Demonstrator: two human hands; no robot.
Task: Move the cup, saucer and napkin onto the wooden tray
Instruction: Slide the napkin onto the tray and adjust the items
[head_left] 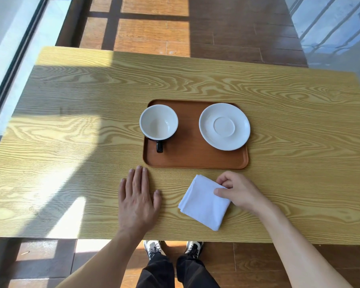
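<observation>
A brown wooden tray (195, 156) lies in the middle of the table. On its left part stands an empty cup (158, 122), white inside and black outside, its handle pointing toward me. A white saucer (224, 126) rests on the tray's right part, overhanging the right rim. A folded white napkin (203, 201) lies on the table just in front of the tray. My right hand (237, 190) pinches the napkin's right edge between thumb and fingers. Flat on the table, palm down, my left hand (138, 194) rests near the tray's front left corner, holding nothing.
The light wooden table (71, 121) spreads wide around the tray, with its near edge just below my hands. A window frame (15, 65) runs along the left side. My shoes (173, 248) and wood-look floor tiles show below the table edge.
</observation>
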